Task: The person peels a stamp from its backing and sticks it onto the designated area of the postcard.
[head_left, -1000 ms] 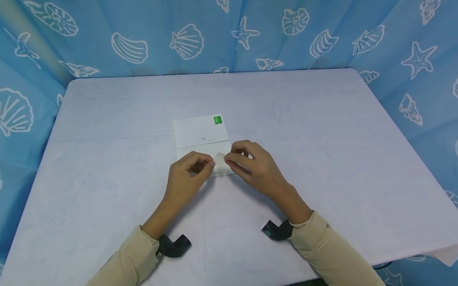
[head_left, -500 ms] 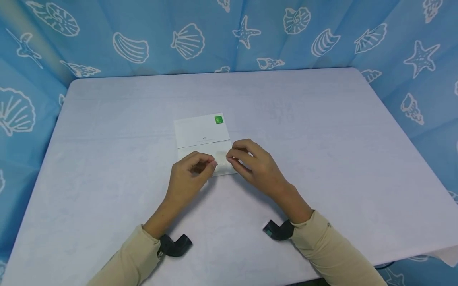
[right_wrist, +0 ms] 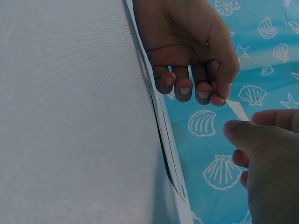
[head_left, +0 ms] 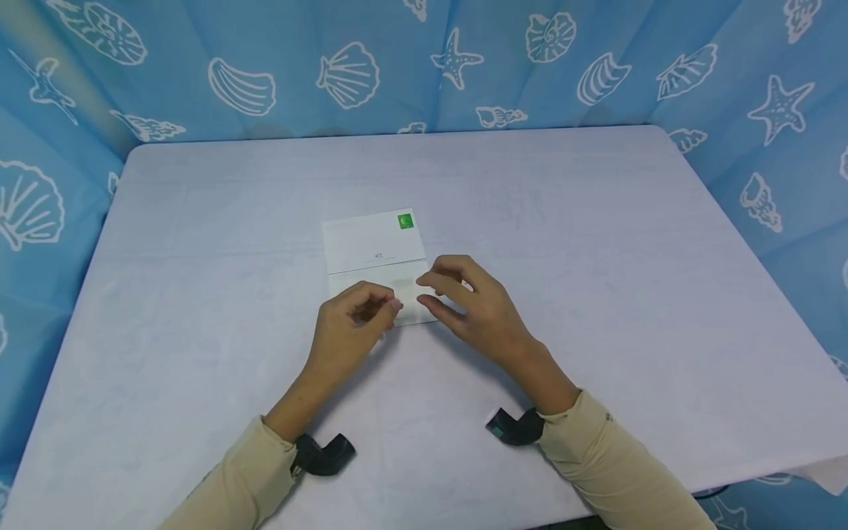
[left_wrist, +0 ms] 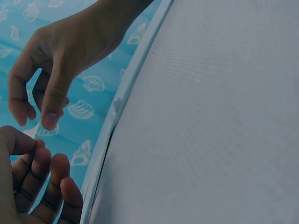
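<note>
A white paper piece with a green square near its top right corner lies on the table, a line crossing it near the middle. Over its lower half, my left hand pinches a small, thin white strip between thumb and fingertip. The strip's free end points toward my right hand. That hand hovers at the right side of the paper, thumb and index finger apart with a gap between them. Against the white paper, the strip hardly shows in the head view.
A white cloth covers the table. Behind and beside it hangs a blue curtain printed with shells and starfish. Black wrist cameras sit at both sleeve cuffs. A dark object shows at the near table edge.
My right thumb and index finger have parted from a pinch on the strip. My left hand keeps its pinch nearly in place. The paper on the table stays put.
</note>
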The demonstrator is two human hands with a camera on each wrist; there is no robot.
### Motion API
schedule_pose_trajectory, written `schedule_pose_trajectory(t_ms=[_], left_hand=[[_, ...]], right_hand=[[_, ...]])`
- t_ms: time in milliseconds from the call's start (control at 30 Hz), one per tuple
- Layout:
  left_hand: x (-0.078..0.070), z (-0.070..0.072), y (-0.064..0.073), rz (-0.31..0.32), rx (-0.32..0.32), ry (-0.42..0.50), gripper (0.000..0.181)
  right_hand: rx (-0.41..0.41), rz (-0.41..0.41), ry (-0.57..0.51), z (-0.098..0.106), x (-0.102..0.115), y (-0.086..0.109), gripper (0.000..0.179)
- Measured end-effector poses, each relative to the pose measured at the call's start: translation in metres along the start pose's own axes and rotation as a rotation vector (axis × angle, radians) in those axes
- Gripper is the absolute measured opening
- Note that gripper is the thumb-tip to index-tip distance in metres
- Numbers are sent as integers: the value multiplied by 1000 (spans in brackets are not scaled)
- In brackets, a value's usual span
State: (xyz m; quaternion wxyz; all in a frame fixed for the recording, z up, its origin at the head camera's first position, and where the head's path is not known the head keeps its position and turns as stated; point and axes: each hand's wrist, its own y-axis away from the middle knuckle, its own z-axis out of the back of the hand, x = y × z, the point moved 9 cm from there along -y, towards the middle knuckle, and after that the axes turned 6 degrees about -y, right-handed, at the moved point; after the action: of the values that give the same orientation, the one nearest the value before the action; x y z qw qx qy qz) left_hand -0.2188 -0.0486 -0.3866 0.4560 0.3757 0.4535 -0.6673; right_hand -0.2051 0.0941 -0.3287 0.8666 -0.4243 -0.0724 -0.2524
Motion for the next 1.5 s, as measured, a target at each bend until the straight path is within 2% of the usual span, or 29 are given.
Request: schedule_pose_trajectory(t_ms=[167,300,400,600,667,767,867,967,1033,1133,1267,1500], left_hand=[[5,-3,1,14,21,6,3],[3,-2,1,0,24,8,5],[2,-2,1,-6,28,11,5],[2,-3,1,8,48,22,5],[-2,-2,1,4,49,21,5],[-19,3,1,-32,33,21,5],[-37,9,1,-88,-15,1,4],[-44,13,1,-151,-76,-45,10],[-40,13,0,-171,-105,-76,12],[-27,11,-1,-178,-114,-109,11],[-11,7,-1,-153,-90,-121,7],[-5,4,0,-126,-68,-98,8]], right_hand=[[7,34,-18,-1,2,0,18],[17,12,-59,-2,1,0,13],[26,-11,-64,-3,-1,0,16],[24,3,-65,-3,-1,1,18],[28,-6,-90,-4,-1,1,15],[26,-59,-156,-5,-3,-1,14],[9,-156,-260,-3,-2,-5,13],[-2,-268,-358,-2,-1,-8,13],[5,-334,-405,-2,0,-8,11],[16,-393,-443,-4,0,-7,10],[3,-425,-452,-5,-2,-6,9],[-24,-472,-421,-5,-10,-3,11]])
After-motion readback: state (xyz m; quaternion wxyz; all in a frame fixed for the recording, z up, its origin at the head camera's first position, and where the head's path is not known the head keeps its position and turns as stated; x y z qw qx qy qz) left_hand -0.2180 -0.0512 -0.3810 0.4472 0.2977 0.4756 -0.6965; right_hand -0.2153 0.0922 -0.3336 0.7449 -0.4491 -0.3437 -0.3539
